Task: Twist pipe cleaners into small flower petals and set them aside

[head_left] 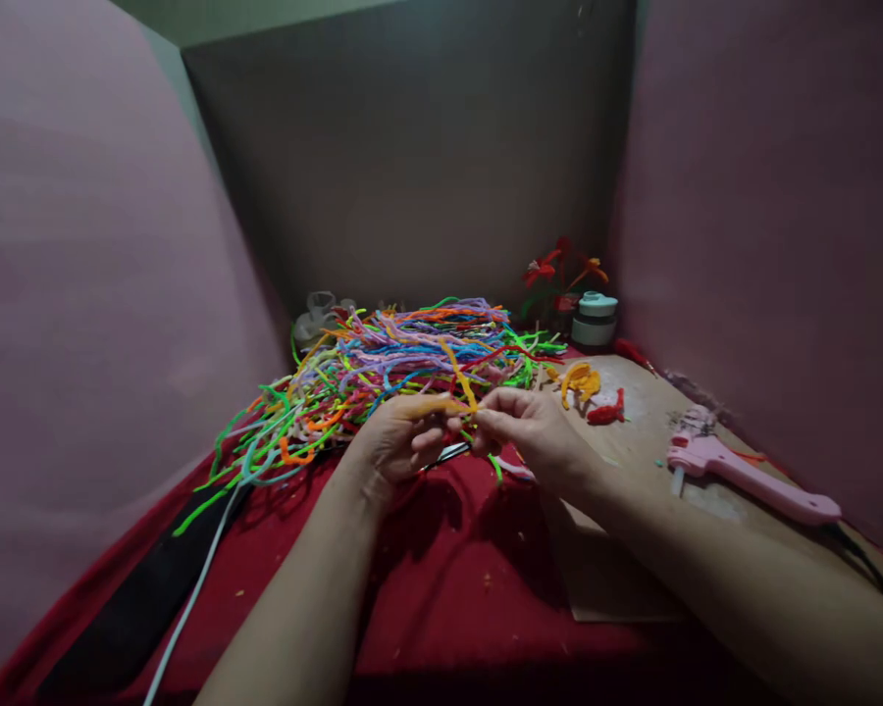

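An orange-yellow pipe cleaner (458, 371) rises at a slant from between my two hands, bent near the fingertips. My left hand (408, 431) is closed on its lower end, with thumb and index finger stretched along it. My right hand (526, 427) pinches the same pipe cleaner from the other side, fingertips almost touching those of the left. Just behind both hands lies a large heap of coloured pipe cleaners (419, 353). Below the fingers, partly hidden, a dark-edged tool (447, 455) rests on the red cloth (441, 588).
Right of my hands, a brown board (633, 392) bears yellow pieces (581, 382), a red piece (607, 410) and a pink glue gun (751, 476). A lidded jar (595, 319) and red flowers (559, 270) stand behind. A white cable (198, 588) crosses a black strip (139, 598) at left.
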Motion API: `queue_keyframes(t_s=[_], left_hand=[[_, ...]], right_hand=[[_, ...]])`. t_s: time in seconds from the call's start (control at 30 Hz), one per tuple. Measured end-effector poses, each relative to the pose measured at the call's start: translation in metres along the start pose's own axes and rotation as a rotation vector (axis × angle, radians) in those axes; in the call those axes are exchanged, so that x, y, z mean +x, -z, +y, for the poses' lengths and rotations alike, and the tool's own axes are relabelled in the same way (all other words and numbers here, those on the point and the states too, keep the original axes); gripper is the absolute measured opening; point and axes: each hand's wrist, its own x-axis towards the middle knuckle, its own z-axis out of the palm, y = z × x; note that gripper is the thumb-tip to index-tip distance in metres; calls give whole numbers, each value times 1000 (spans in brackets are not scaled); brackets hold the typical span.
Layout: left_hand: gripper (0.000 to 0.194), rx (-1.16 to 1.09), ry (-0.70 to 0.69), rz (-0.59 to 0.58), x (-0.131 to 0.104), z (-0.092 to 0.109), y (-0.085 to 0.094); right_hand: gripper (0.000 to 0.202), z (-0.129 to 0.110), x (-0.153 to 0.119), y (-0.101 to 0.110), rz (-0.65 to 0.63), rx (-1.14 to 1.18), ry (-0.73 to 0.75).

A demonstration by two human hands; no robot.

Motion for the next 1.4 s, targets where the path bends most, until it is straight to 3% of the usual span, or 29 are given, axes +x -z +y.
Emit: queue_keyframes(t_s=[0.13,0.33,0.53,0.7,0.8,0.9,1.03,1.13,1.2,1.4], left_hand=[[10,-117,-134,175,10,-6,5],[19,31,-245,177,6,-10,-9],[14,475,-486,284,-1,-6,-23],[10,798,-773,188,-5,-4,-23],[12,891,-710,167,-12,-1,-24],[14,916,-503,165,-19,5,-28],[20,696,-204,131,-23,8,-33],[22,554,-128,58,-22,7,-31],[22,521,-163,43,-22,7,-29],[23,568,-252,106,-22,12,-25]], right_hand=[[19,1,10,5,45,367,-120],[20,5,10,7,17,380,-123],[18,5,7,9,-48,316,-150],[13,-1,5,10,-84,309,-201],[10,-8,4,10,-144,293,-218],[11,-14,1,9,-152,70,-131],[16,-13,-6,3,-4,-476,241],[18,-9,-9,0,62,-604,395],[16,-8,-8,-1,12,-453,286],[24,-13,1,5,-222,167,-225]])
